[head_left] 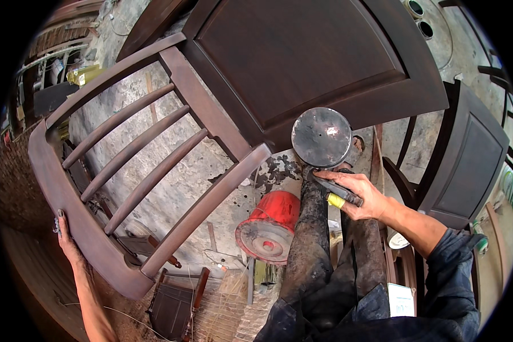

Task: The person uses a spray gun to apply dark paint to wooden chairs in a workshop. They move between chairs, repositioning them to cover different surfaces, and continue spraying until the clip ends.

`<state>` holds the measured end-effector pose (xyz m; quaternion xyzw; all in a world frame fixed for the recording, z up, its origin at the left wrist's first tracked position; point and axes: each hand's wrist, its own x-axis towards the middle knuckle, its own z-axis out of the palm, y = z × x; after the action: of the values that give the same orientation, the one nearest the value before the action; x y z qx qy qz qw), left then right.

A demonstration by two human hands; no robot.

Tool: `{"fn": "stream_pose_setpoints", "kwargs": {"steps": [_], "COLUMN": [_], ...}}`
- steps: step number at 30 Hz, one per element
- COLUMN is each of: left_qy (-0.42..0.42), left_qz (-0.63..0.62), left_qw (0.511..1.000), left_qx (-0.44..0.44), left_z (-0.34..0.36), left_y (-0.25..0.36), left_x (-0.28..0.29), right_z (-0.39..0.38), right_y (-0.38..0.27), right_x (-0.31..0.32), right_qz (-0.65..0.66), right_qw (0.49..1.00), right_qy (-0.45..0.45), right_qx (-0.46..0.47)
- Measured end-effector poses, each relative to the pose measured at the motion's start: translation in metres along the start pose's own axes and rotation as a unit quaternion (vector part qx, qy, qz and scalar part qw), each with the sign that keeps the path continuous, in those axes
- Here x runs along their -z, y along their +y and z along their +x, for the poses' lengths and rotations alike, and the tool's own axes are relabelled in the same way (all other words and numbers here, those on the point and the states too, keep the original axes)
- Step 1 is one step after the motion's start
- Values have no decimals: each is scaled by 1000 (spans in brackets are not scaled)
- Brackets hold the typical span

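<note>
1. Chair (222, 125): it is big, dark brown and made of wood. It is in front of the person, from the far left to past the middle. It has three thin round bars and a wide flat panel (302, 62).
2. The floor (228, 216) under it is grey and rough, with black patches (282, 171) near the middle.
3. More dark wood is around the room. A second chair (464, 165) is on the right, and a small panel (174, 308) is low down.
4. A red bucket (279, 208) is beside the person's legs (310, 245). I cannot tell what is in it.
5. Two tins (419, 27) are side by side at the top right. They look dark inside.
6. The left hand (71, 242) touches the chair's outer edge. Some fingers are hidden, so I cannot tell how tight they are.
7. The right hand (365, 196) has its fingers wrapped around a dark tool (322, 137) with a round top and a yellow bit.
</note>
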<state>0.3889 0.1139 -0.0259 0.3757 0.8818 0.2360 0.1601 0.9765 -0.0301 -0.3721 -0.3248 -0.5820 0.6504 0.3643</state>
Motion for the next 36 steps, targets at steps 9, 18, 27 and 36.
{"fn": "stream_pose_setpoints", "kwargs": {"steps": [9, 18, 27, 36], "left_qy": [7, 5, 4, 2], "left_qz": [8, 13, 13, 15], "left_qw": [1000, 1000, 1000, 1000], "left_qx": [-17, -15, -6, -14], "left_z": [3, -2, -3, 1], "left_y": [-1, 6, 8, 4], "left_x": [2, -4, -2, 3], "right_z": [-15, -2, -14, -6], "right_y": [-11, -8, -1, 0], "right_x": [10, 8, 7, 8], "right_qz": [12, 16, 24, 17], "right_qw": [997, 999, 999, 999], "right_qy": [-48, -29, -34, -25], "right_qx": [-62, -37, -16, -12]}}
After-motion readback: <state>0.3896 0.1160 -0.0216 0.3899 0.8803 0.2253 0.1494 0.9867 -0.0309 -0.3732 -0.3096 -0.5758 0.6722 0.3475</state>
